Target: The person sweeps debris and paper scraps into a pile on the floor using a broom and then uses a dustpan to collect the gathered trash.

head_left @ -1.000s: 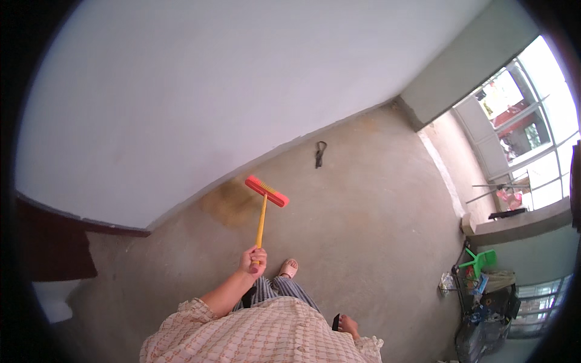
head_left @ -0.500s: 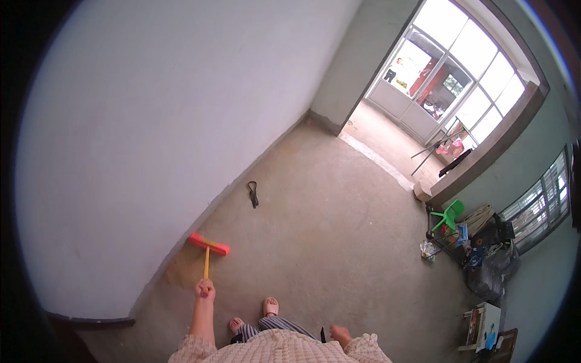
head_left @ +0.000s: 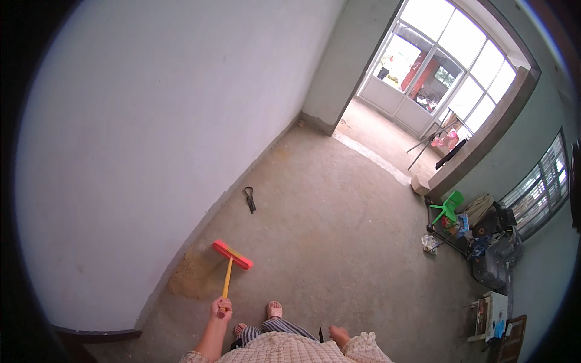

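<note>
My left hand [head_left: 221,307] is wrapped round the yellow handle of a broom [head_left: 227,284]. The broom's red head [head_left: 233,255] meets the concrete floor a little ahead of my feet. Just left of the head lies a patch of tan, sandy dirt [head_left: 192,277]. My right hand [head_left: 339,334] hangs low beside my body with its fingers curled in. What lies inside those fingers, if anything, is hidden. A small dark strip [head_left: 321,334] shows close to the right hand, apart from it.
A looped black strap [head_left: 249,200] lies on the floor near the white wall [head_left: 151,151]. Right, a green chair [head_left: 448,207] tops a heap of bags [head_left: 493,266]. A stone block [head_left: 420,184] stands at the doorway; a small white table [head_left: 491,314] is at lower right.
The broom has moved right and a little nearer to me, away from the wall, with my left hand on it. More of the sandy patch shows. My right hand stays about the same.
</note>
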`<state>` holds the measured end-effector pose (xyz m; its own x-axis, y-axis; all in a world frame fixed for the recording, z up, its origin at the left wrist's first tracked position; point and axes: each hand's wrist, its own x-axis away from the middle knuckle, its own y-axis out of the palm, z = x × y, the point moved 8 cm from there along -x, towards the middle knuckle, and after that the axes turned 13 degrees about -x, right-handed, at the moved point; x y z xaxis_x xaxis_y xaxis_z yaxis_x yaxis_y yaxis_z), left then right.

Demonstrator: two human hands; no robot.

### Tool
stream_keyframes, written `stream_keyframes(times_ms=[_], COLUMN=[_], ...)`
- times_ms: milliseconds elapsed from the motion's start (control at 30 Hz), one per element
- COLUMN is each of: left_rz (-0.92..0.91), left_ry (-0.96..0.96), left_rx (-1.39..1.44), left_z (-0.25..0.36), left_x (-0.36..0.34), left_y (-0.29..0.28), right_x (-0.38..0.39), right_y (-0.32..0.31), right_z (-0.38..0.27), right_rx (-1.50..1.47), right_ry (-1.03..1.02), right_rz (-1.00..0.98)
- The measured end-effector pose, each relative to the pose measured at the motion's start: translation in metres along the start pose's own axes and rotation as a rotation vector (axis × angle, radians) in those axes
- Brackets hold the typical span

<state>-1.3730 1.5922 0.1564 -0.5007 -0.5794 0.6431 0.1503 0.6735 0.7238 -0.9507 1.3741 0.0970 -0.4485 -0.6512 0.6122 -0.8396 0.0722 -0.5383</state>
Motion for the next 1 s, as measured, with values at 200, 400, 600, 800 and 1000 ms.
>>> stream_keyframes(times_ms=[200,400,600,800,1000], left_rz=[-0.050,0.238,0.177,-0.017,0.043], left_ry=[0.052,0.074,0.103,-0.082,-0.134], left_rx=[0.070,-0.129,-0.172,-0.016,-0.101], left_z=[0.066,0.078,0.038,0.019,0.016], left_x=[-0.004,0.035,0.057,0.042,0.012], left_y=[-0.043,-0.053,-0.028,0.000,-0.001], right_x=[0.034,-0.002,-0.006,0.012,0.016], right_y=[0.000,0.009,0.018,0.016,0.024], right_z=[-0.045,-0.007,0.010,-0.037,-0.071], right_rx=[-0.080,0.211,-0.006,0.051,0.345], right_ry=[0.409,0.281,0.378,0.236,0.011], right_rz=[0.065,0.015,0.119,-0.022,-0.204])
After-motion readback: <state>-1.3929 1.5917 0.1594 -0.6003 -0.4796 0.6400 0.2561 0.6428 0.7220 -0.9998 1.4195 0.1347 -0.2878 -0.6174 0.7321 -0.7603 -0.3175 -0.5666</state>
